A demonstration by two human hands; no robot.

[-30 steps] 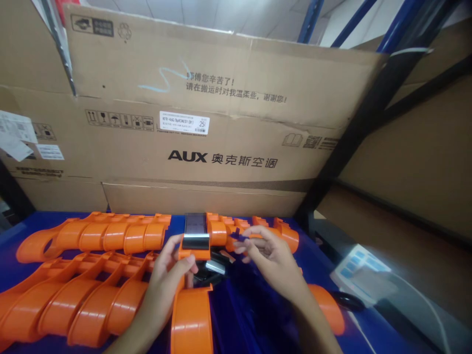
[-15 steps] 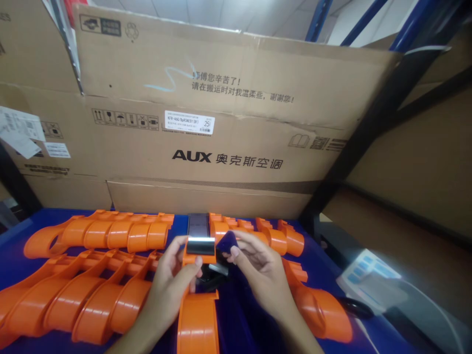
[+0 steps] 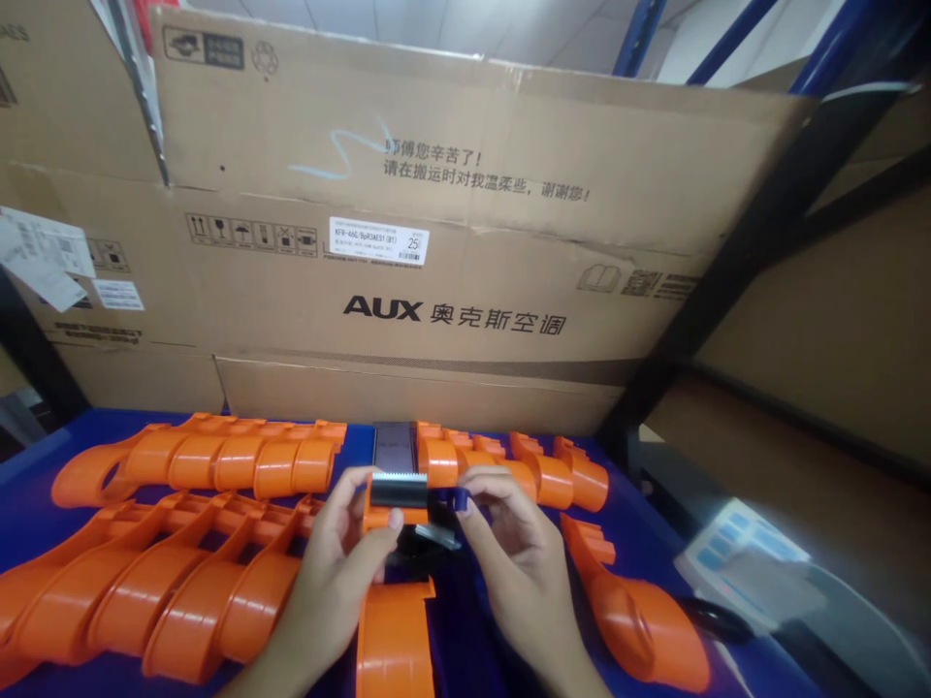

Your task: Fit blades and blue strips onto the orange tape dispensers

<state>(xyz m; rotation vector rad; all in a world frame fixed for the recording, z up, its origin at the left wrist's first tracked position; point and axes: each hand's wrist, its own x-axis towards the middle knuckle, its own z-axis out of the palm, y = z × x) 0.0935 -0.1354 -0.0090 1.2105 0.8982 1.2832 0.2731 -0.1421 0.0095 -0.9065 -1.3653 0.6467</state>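
Note:
An orange tape dispenser (image 3: 395,635) is held near the middle, its head with a black strip and a toothed metal edge turned up. My left hand (image 3: 349,553) is closed round that head, thumb on its front. Just to the right, my right hand (image 3: 513,543) pinches a small dark blue piece (image 3: 461,499) between thumb and fingers. Behind and below the hands lie dark parts with a shiny metal piece (image 3: 436,536), partly hidden.
Rows of orange dispensers (image 3: 193,611) lie on the blue surface (image 3: 33,451) at left, more at back right. One orange dispenser (image 3: 655,630) is at right, beside a white-and-blue box (image 3: 742,553). A large cardboard sheet (image 3: 465,330) stands behind.
The dark blue piece in my right hand now shows smaller and lower, its wide face no longer in view. My left hand keeps its hold. The view has shifted slightly.

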